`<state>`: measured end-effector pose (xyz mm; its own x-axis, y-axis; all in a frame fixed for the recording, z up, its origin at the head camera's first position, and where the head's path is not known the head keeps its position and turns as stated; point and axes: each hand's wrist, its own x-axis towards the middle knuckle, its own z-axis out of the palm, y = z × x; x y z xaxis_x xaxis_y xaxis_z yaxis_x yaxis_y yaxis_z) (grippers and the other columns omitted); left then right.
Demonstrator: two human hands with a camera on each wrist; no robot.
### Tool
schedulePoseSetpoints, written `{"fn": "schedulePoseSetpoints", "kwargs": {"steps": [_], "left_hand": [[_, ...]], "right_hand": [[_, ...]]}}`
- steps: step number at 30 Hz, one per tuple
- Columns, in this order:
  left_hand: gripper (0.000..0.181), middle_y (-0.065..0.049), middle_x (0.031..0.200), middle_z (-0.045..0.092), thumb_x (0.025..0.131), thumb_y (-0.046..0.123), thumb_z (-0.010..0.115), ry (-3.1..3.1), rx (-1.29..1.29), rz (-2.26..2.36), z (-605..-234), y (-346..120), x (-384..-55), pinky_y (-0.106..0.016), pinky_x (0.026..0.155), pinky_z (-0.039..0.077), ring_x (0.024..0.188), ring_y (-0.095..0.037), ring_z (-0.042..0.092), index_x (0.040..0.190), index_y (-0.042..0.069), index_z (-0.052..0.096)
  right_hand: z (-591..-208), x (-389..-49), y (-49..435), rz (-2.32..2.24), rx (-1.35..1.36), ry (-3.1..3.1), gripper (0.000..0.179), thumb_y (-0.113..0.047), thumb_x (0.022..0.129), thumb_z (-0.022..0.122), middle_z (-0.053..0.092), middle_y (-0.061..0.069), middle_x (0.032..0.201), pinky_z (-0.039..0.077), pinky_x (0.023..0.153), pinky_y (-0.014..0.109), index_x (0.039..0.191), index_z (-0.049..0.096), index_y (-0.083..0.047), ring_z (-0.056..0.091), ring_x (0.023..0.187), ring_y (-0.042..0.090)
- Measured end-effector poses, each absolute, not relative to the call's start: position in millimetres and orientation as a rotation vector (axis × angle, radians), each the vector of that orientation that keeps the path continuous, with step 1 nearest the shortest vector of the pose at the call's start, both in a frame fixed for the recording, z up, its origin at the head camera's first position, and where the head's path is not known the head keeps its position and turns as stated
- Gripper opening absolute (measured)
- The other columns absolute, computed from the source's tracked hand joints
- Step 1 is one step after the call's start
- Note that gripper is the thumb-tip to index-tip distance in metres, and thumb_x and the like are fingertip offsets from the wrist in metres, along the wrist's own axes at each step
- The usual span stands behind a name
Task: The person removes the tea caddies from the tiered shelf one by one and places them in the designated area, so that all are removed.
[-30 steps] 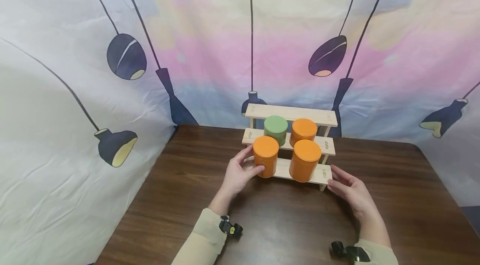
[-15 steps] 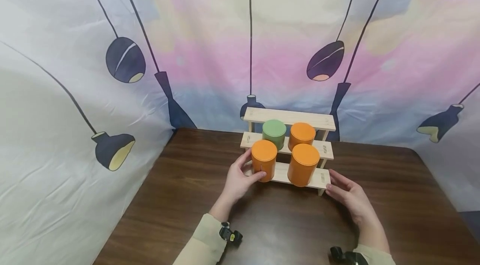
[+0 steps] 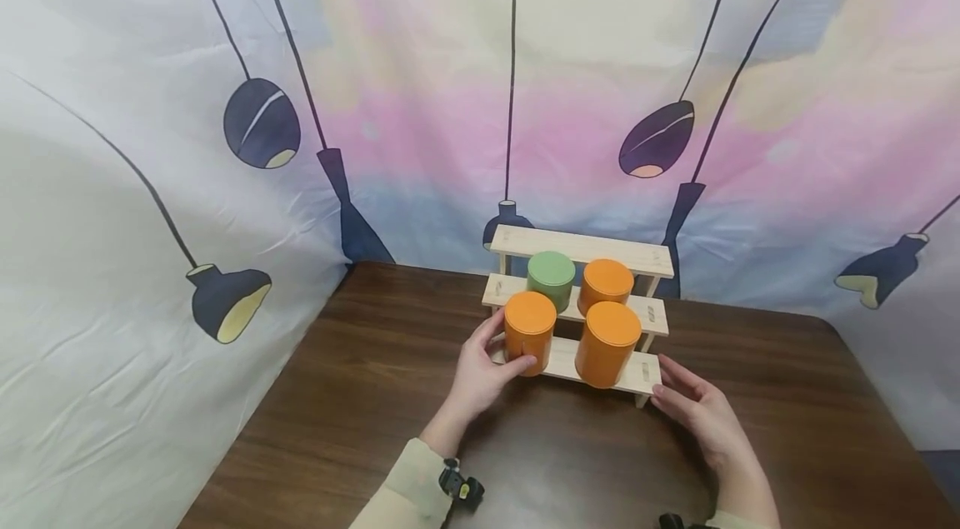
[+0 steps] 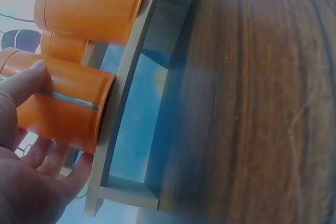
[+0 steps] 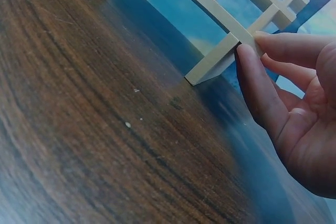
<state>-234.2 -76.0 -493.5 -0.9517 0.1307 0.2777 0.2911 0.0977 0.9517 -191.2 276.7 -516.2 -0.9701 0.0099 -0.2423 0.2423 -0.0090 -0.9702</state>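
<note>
A three-step wooden shelf (image 3: 577, 250) bears several lidded canisters. My left hand (image 3: 480, 364) holds the orange canister (image 3: 529, 333) at the left of the bottom step, thumb in front and fingers round the far side. In the left wrist view this canister (image 4: 68, 103) stands on the step with a thin seam down its side. My right hand (image 3: 705, 412) pinches the right end of the bottom step, thumb and forefinger at its corner (image 5: 244, 38). Another orange canister (image 3: 608, 344) stands on the bottom step. On the middle step are a green canister (image 3: 551, 281) and an orange one (image 3: 606, 287).
The shelf stands on a dark wooden table (image 3: 375, 362), near its back edge. Behind hangs a cloth backdrop (image 3: 420, 96) printed with lamps. The top step bears nothing.
The head view has tilted a little, so the shelf and hands appear slightly lower. Both hands keep the same holds, and the canisters stay in their places.
</note>
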Motion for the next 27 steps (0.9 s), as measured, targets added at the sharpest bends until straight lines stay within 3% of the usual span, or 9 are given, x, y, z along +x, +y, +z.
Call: {"fn": "schedulePoseSetpoints", "kwargs": {"steps": [13,23,27], "left_hand": [[0.083,-0.009,0.155,0.056,0.084,0.013,0.094,-2.225,-0.390,-1.989,-497.8,-76.3,-233.0,-0.050,0.108,0.054,0.134,-0.034,0.060,0.157,0.015,0.055],[0.081,-0.012,0.148,0.060,0.084,0.011,0.094,-2.231,-0.375,-1.988,-494.8,-78.9,-228.3,-0.044,0.092,0.063,0.123,-0.037,0.066,0.155,0.015,0.057],[0.081,-0.011,0.149,0.060,0.083,0.011,0.095,-2.229,-0.383,-1.982,-494.0,-77.9,-229.4,-0.046,0.100,0.060,0.125,-0.036,0.066,0.155,0.014,0.057]], "right_hand": [[-518.8,-189.3,273.9,-2.105,0.288,2.092,0.077,-0.007,0.103,0.072,0.033,0.027,0.168,0.058,0.098,0.028,0.167,0.032,-0.002,0.069,0.110,0.000],[-521.4,-187.8,272.5,-2.146,0.252,2.098,0.074,-0.005,0.102,0.071,0.034,0.030,0.166,0.058,0.099,0.029,0.166,0.033,0.001,0.069,0.111,0.001],[-519.7,-188.4,273.7,-2.144,0.253,2.103,0.074,-0.005,0.103,0.071,0.034,0.029,0.166,0.058,0.099,0.029,0.166,0.033,0.001,0.069,0.111,0.001]]}}
